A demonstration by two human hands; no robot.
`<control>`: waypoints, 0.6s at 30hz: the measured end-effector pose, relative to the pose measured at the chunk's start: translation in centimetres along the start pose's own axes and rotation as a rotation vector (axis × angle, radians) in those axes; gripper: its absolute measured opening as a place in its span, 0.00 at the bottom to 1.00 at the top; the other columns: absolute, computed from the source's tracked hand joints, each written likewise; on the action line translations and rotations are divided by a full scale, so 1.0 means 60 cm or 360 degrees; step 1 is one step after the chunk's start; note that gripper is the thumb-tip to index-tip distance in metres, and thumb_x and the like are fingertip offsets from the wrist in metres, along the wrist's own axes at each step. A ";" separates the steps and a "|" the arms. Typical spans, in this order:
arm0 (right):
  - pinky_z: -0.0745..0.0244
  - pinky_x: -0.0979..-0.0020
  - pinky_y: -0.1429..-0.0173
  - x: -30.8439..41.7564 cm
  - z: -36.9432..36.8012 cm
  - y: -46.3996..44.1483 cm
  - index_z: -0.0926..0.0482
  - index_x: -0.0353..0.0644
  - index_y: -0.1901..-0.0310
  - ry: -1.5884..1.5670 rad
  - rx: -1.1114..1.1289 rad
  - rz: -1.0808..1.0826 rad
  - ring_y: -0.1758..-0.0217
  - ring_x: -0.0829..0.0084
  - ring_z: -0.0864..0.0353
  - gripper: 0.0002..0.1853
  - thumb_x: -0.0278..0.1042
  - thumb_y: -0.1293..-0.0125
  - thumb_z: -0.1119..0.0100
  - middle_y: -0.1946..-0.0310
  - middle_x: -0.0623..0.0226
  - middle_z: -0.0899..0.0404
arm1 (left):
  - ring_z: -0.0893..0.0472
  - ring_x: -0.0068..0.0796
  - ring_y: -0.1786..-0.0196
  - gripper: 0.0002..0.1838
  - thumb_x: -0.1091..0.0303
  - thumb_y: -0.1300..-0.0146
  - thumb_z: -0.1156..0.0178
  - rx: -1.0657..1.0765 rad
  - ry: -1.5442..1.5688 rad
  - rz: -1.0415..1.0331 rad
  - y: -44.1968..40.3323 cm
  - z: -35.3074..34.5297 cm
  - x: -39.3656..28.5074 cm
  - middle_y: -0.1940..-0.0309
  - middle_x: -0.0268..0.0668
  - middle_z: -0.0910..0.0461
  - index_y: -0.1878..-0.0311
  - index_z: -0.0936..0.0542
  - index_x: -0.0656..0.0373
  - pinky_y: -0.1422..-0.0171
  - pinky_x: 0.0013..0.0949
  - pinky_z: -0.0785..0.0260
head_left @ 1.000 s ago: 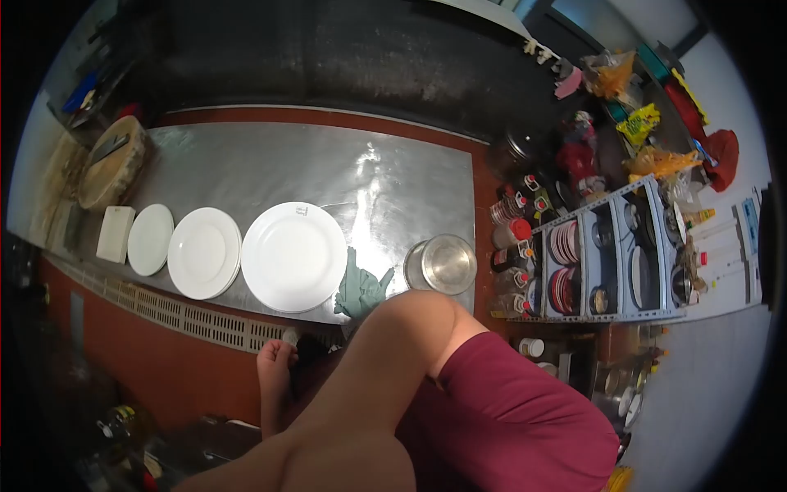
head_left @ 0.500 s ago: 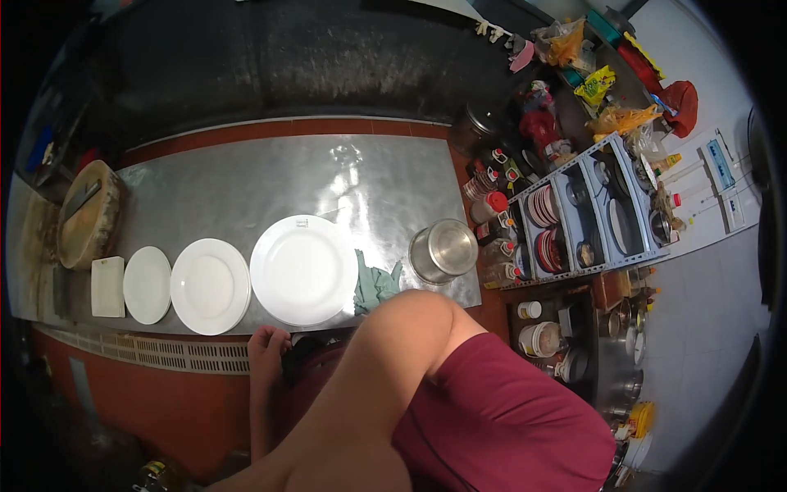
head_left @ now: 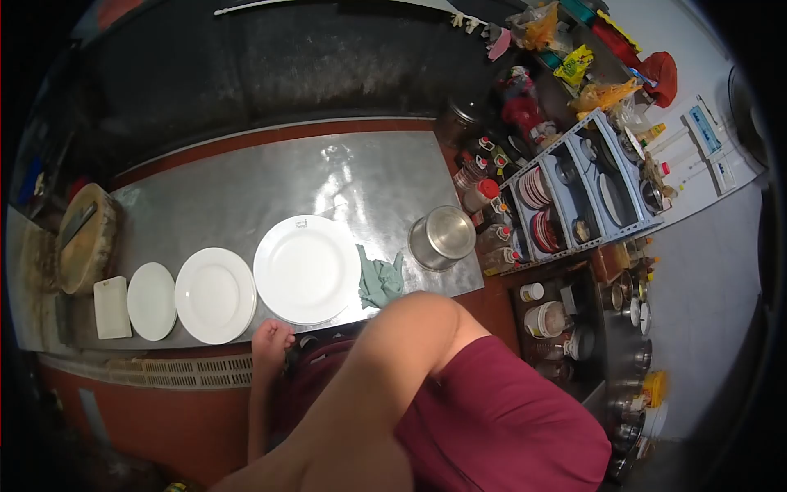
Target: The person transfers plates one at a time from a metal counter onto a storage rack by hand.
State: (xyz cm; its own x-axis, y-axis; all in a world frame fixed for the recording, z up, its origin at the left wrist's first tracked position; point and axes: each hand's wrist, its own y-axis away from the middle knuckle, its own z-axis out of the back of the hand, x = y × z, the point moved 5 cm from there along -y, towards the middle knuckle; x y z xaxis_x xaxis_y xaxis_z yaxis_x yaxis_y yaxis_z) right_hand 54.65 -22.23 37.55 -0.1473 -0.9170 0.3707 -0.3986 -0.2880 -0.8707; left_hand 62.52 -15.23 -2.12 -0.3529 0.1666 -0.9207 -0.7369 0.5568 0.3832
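Note:
My left hand (head_left: 272, 337) hangs at the table's front edge, fingers curled in, with no object visible in it. It is just below the gap between a large white plate (head_left: 307, 271) and a medium round plate (head_left: 215, 296). My right arm (head_left: 402, 344) is bent, its elbow over the table edge and its forearm running to the lower left; the right hand is out of the frame. Left of the medium plate stand a smaller oval white plate (head_left: 152, 302) and a white rectangular dish (head_left: 112, 307). A crumpled green cloth (head_left: 380, 277) lies right of the large plate.
A metal pot (head_left: 443, 237) stands near the right end of the steel table (head_left: 221, 184). A knife (head_left: 78, 223) rests on a round chopping block (head_left: 92, 258) at the left. Bottles (head_left: 494, 239) and a dish rack (head_left: 602, 238) stand beyond the right end.
The view has shifted and turned slightly, so the table's left end sits lower. My left hand has risen a little toward the plates' front edge, with its fingers still curled.

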 end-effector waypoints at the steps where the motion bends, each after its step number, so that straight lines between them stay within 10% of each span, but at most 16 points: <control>1: 0.28 0.61 0.43 0.005 0.003 0.002 0.31 0.27 0.37 0.0046 -0.0051 -0.0022 0.46 0.53 0.23 0.25 0.41 0.25 0.54 0.45 0.43 0.25 | 0.25 0.16 0.70 0.07 0.69 0.30 0.43 0.0011 0.0003 -0.0042 -0.003 0.000 -0.001 0.70 0.32 0.20 0.64 0.24 0.61 0.63 0.21 0.32; 18: 0.27 0.62 0.45 0.030 0.005 0.014 0.32 0.27 0.35 0.0162 -0.0141 0.0385 0.46 0.55 0.23 0.25 0.41 0.22 0.58 0.44 0.44 0.26 | 0.25 0.16 0.69 0.06 0.72 0.31 0.44 0.0095 0.0012 0.0035 -0.020 -0.027 0.005 0.70 0.33 0.20 0.64 0.24 0.62 0.63 0.21 0.33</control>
State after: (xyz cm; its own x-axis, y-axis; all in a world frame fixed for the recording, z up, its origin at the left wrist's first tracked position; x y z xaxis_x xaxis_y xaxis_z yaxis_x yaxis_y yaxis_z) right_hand 54.34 -24.21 37.41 -0.3364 -0.9223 0.1900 -0.4179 -0.0346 -0.9078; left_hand 62.37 -17.20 -2.71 -0.3729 0.1734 -0.9115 -0.6936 0.6005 0.3980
